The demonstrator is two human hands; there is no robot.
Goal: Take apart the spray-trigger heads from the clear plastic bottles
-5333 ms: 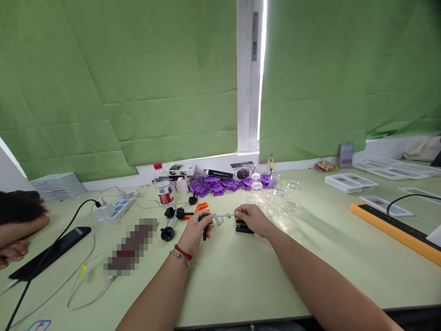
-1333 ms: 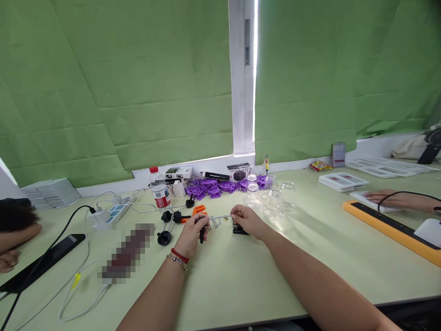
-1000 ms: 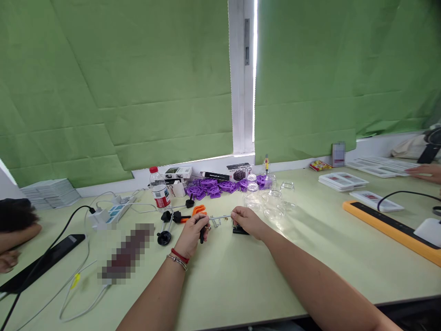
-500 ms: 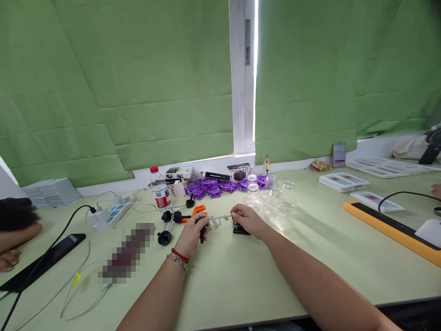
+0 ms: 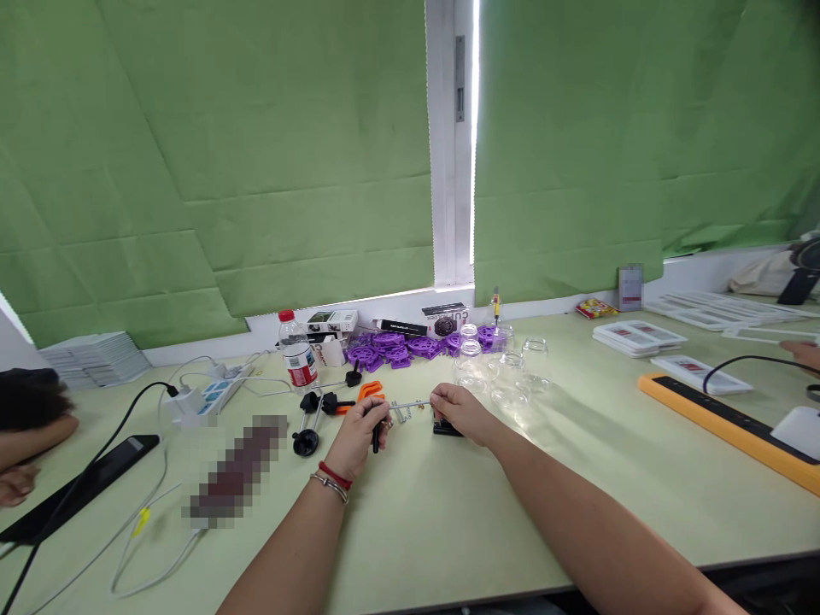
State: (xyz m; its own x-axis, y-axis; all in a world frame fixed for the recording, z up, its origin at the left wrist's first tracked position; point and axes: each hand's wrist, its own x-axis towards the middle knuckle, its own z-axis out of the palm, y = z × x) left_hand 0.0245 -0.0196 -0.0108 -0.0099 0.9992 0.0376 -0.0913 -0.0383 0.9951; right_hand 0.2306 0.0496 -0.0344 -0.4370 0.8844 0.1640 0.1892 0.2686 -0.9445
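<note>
A thin metal rod (image 5: 410, 404) spans the gap between my hands. The fingers of my left hand (image 5: 362, 427) are closed around its left end, with a black handle-like part (image 5: 376, 439) sticking down below them. At the other end, my right hand (image 5: 458, 410) pinches the rod. A black block-shaped part (image 5: 447, 428) lies on the table under my right hand, which partly hides it. Small springs (image 5: 401, 415) lie just beyond the rod. Left of my left hand are black knobbed parts with metal rods (image 5: 306, 441) and orange pieces (image 5: 370, 390).
Purple plastic parts (image 5: 384, 346) are heaped at the back beside a red-capped bottle (image 5: 298, 354) and boxes (image 5: 445, 319). Clear jars (image 5: 511, 376) stand beyond my right hand. A yellow-edged power strip (image 5: 730, 427) lies right; cables and a tablet (image 5: 83, 487) lie left.
My hands and the rod stay almost still. At the right edge, another person's hand has come further into view beside a white frame.
</note>
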